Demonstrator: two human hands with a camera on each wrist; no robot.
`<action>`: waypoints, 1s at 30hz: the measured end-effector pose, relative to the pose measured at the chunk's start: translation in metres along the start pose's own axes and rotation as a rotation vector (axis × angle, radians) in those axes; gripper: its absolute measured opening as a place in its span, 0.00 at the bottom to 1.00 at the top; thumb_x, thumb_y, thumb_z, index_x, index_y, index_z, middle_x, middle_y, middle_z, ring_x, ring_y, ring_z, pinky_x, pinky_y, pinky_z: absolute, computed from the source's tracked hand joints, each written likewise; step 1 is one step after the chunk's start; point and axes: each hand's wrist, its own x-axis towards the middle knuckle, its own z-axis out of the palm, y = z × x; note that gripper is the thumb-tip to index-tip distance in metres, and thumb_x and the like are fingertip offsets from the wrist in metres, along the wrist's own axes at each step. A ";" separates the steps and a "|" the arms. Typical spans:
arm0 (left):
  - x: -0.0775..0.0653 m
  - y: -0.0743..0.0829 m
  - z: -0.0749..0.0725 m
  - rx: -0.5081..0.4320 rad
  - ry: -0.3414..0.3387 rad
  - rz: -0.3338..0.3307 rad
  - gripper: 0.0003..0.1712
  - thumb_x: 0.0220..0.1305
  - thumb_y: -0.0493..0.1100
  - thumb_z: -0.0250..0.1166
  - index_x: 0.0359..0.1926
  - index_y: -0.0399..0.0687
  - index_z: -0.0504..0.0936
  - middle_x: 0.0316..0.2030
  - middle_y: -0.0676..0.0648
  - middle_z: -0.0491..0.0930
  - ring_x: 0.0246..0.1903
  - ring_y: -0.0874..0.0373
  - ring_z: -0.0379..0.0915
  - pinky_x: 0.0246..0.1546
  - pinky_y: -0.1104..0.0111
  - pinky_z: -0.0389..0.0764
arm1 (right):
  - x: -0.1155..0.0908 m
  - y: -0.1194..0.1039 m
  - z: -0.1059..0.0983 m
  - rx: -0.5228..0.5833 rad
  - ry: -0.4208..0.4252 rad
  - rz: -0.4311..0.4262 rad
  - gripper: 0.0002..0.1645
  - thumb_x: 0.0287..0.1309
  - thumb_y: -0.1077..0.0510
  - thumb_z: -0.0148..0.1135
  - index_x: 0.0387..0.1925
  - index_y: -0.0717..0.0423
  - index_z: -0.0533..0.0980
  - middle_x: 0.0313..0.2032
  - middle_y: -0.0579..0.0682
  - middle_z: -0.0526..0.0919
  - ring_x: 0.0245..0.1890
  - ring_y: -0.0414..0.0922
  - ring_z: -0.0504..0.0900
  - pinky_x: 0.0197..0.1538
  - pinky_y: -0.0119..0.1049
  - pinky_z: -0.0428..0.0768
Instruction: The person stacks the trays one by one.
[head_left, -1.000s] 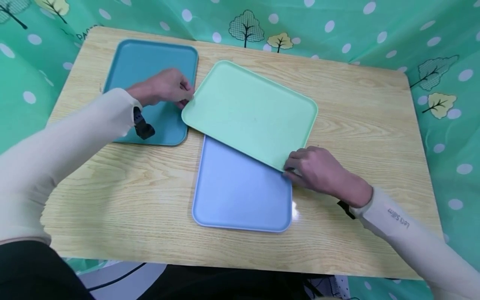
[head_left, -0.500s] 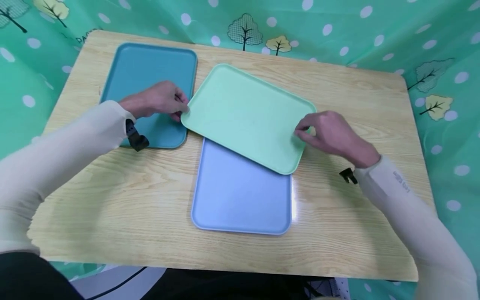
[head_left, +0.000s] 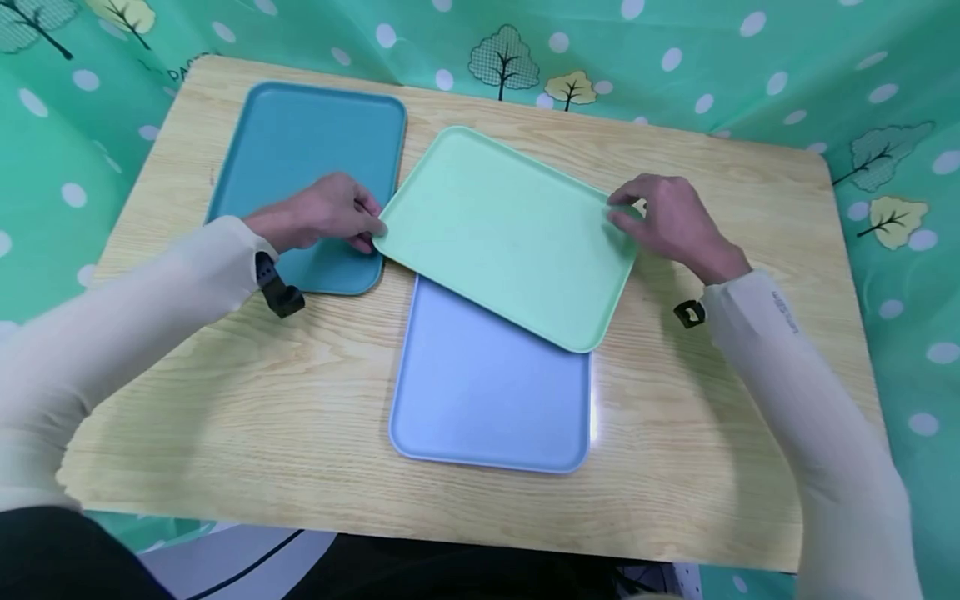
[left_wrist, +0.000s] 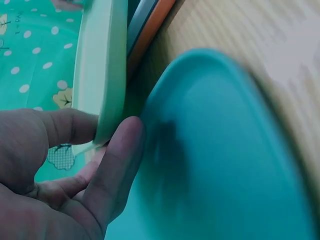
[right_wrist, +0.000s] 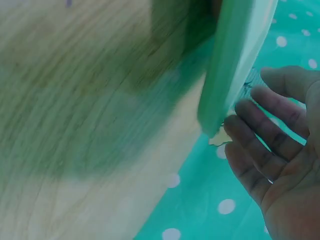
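A light green tray (head_left: pixel 510 242) lies at an angle in the middle of the head view, covering the upper part of a periwinkle blue tray (head_left: pixel 487 392). My left hand (head_left: pixel 330 215) pinches the green tray's left corner between thumb and fingers, above the lower right of a teal tray (head_left: pixel 322 133). In the left wrist view the green rim (left_wrist: pixel 107 65) stands raised off the teal tray. My right hand (head_left: pixel 671 221) is by the green tray's far right corner. Its fingers (right_wrist: pixel 260 127) are spread and loosely bent beside the rim in the right wrist view.
All three trays are on a wood-grain table (head_left: pixel 720 467). A green polka-dot cloth (head_left: pixel 675 58) with tree prints hangs behind and beside it. A black wrist strap (head_left: pixel 279 287) hangs below the left wrist, and another strap (head_left: pixel 690 313) below the right.
My right hand has left the green tray's near right corner and moved up to its far right corner. The left hand stays at the left corner, and the trays have barely shifted.
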 end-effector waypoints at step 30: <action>0.009 0.008 -0.005 -0.024 0.151 0.082 0.16 0.71 0.39 0.58 0.54 0.32 0.77 0.36 0.48 0.76 0.26 0.64 0.80 0.36 0.69 0.86 | -0.012 0.009 0.003 0.085 -0.180 0.117 0.13 0.68 0.60 0.57 0.46 0.64 0.83 0.40 0.61 0.86 0.35 0.47 0.80 0.32 0.25 0.73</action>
